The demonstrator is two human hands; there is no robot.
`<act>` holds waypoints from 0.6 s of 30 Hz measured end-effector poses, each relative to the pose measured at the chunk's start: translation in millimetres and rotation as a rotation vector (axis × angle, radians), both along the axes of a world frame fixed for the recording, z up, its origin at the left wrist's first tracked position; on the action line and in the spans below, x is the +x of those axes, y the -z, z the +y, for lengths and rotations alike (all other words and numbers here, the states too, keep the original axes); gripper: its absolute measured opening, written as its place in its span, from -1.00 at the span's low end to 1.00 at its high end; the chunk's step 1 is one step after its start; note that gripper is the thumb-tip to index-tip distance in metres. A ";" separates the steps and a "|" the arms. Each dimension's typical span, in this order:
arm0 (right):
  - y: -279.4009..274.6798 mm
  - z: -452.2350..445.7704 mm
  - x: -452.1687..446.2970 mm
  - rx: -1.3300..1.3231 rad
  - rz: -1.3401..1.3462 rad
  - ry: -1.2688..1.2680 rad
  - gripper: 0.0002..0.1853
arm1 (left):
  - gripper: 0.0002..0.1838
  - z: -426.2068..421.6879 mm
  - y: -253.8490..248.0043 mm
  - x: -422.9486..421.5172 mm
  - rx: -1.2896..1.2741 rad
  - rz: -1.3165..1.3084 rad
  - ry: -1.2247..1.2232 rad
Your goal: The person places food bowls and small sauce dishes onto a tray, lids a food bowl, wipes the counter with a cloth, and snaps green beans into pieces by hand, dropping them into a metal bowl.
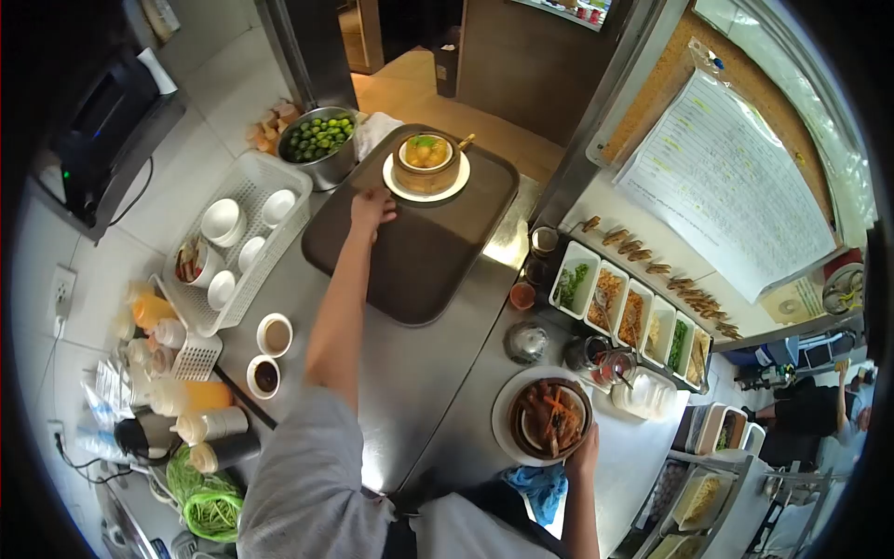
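Observation:
My left hand (374,209) reaches over the dark serving tray (419,256), its fingers loosely bent and apart, holding nothing. Just beyond the fingertips, a white plate (438,197) carries a small bamboo steamer (424,179) of round yellow dumplings with a green garnish; whether the fingertips touch its rim I cannot tell. At the lower right, my right hand (584,454) grips the edge of another white plate (504,421). On that plate sits a round brown steamer (585,402) of dark, glazed pieces, probably chicken feet, topped with orange shreds.
A metal bowl of green limes (321,135) and a white basket (265,168) of bowls stand left. Two sauce cups (275,334) and several bottles (191,397) are nearer. Garnish containers (633,312) line the right edge, by a blue cloth (538,489). Another person (815,410) is far right.

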State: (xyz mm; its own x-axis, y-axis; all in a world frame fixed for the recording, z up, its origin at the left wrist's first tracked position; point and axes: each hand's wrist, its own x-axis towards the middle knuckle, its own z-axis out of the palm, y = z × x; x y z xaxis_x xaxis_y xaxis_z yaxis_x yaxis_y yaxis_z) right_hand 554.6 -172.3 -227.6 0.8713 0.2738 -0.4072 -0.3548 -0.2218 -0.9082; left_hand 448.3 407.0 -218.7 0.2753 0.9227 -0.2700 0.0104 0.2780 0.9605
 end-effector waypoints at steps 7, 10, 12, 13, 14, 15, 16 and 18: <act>3.5 3.7 -7.2 0.393 0.151 -0.225 -0.61 | -0.59 -212.9 -24.2 -126.5 -0.189 -0.107 0.199; -1.4 14.5 -18.5 0.470 0.188 -0.236 -0.63 | -0.63 -286.5 -1.6 -175.7 -0.319 -0.086 0.168; -0.1 27.1 -22.4 0.471 0.198 -0.293 -0.63 | -0.65 -317.5 4.2 -198.1 -0.328 -0.080 0.156; 1.3 35.5 -25.1 0.474 0.204 -0.315 -0.63 | -0.65 -328.3 2.2 -206.9 -0.321 -0.084 0.145; -11.6 54.6 -33.4 0.546 0.223 -0.318 -0.63 | -0.66 -332.7 -1.0 -213.6 -0.313 -0.085 0.140; -17.4 74.5 -38.5 0.581 0.271 -0.326 -0.64 | -0.66 -332.2 -0.3 -218.5 -0.281 -0.074 0.098; -23.3 95.0 -40.7 0.613 0.315 -0.336 -0.64 | -0.66 -331.1 3.2 -221.7 -0.250 -0.068 0.056; -25.1 146.9 -42.4 0.651 0.339 -0.290 -0.64 | -0.67 -330.1 -0.8 -223.5 -0.187 -0.075 0.024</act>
State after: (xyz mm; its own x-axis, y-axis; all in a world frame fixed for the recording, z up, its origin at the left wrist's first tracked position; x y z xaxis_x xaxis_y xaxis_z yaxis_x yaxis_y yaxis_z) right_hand 512.2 -25.5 -202.5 0.5855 0.7460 -0.3173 -0.6448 0.1913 -0.7400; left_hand 224.8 76.9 -217.8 0.3222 0.8514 -0.4139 -0.0503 0.4520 0.8906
